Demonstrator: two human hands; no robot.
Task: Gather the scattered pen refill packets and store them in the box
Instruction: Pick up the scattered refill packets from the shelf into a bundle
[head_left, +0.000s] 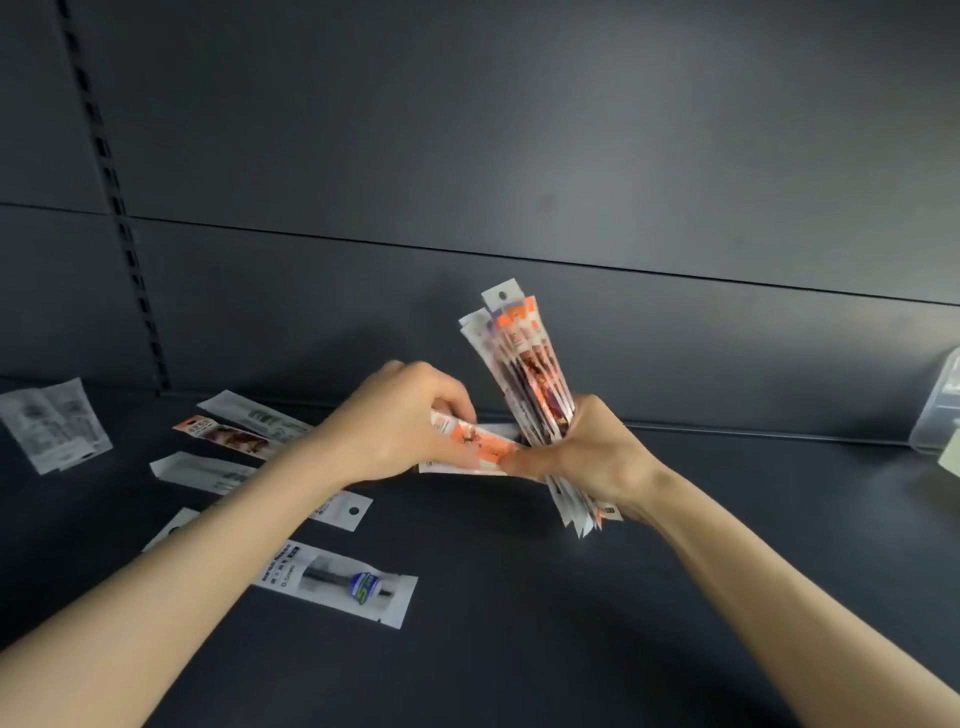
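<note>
My right hand (592, 452) is closed around an upright bundle of pen refill packets (524, 364), orange, purple and white, fanned out above the fist and sticking out below it. My left hand (400, 421) pinches an orange-and-white packet (478, 449) lying sideways, its right end touching the thumb of my right hand. Several loose packets lie on the dark shelf to the left: a white one with a blue-green logo (337, 582), an orange one (228, 436), plain white ones (202, 470) and a white pair at the far left (54, 423). A clear plastic box (937, 410) shows at the right edge.
The dark shelf surface (519, 597) ends at a dark back panel (467, 156). A slotted upright (117, 208) runs down the left side of that panel. A pale object (950, 452) sits just below the clear box at the right edge.
</note>
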